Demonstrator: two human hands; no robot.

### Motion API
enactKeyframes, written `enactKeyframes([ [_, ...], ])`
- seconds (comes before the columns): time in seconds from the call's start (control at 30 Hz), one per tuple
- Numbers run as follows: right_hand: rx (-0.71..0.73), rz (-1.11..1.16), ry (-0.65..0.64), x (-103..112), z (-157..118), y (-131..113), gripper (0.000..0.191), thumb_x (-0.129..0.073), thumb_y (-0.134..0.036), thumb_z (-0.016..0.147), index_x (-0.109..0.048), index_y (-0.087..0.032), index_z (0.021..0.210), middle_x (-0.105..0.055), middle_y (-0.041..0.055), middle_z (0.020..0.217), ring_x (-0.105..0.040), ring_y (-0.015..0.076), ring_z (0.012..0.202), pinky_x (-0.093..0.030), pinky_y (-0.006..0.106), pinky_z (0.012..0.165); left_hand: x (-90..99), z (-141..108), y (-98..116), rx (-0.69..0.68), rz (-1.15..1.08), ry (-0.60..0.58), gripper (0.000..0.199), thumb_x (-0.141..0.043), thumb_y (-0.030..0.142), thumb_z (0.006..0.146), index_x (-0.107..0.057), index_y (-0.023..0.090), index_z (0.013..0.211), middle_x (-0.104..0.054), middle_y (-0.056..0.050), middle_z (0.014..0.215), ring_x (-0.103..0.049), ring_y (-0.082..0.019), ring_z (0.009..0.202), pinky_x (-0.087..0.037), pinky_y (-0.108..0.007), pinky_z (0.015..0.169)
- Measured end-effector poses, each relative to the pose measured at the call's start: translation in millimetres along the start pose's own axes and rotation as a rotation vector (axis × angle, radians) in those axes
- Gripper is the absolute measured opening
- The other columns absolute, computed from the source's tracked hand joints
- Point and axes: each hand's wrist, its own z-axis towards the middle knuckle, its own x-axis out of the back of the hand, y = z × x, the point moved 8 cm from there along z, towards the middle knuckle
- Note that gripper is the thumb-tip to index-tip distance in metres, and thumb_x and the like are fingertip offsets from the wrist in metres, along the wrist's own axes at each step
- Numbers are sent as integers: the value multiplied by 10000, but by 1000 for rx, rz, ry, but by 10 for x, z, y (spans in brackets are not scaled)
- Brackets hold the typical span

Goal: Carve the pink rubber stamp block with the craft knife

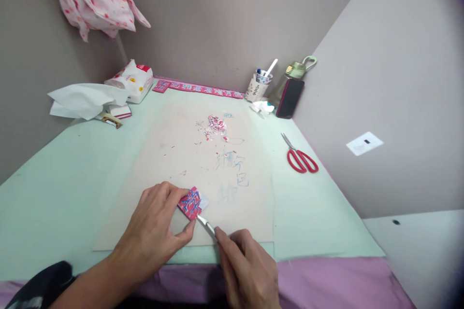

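Observation:
A small red and white carving block (190, 203) with blue strokes drawn on its face lies on the beige board (123, 217). My left hand (155, 222) grips it between thumb and fingers at its left and lower sides. In my right hand (248, 265) is a craft knife (207, 224), its handle partly hidden by the fingers. The blade tip meets the block's lower right edge. Beyond the block, a heap of red and white shavings (216, 124) sits on the board, with loose bits scattered around it.
Red scissors (302, 159) lie at the right. Along the back wall runs a row of carved red blocks (206, 89). A pen cup (258, 86), a green bottle (290, 79), a phone (290, 99) and a tissue pack (132, 81) stand at the back.

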Motion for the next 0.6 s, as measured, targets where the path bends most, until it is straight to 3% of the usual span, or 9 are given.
enactKeyframes([
  [0.23,-20,64,-24,60,163,9,272,-426,-151,1070,-628,-128,1251,-639,54,782,-589,154,596,-454,245,535,7,-42,-40,-4,-28,3,333,-616,234,876,-582,203,1206,-577,-55,998,-582,-275,921,-463,-440,842],
  [0.4,0,28,-50,83,272,-42,334,-328,-216,1117,-656,-165,1151,-646,33,732,-585,146,553,-427,254,526,10,-39,-206,22,-154,-164,365,-634,415,967,-574,300,1309,-631,-36,1137,-609,-262,1034,-503,-403,900],
  [0.6,17,-3,-109,43,296,-38,327,-363,-286,1126,-675,-194,1154,-649,27,763,-602,138,569,-413,260,535,-22,190,-192,-72,-268,-233,322,-428,252,1065,-554,301,1357,-602,-41,1256,-584,-211,1179,-492,-355,1006],
])
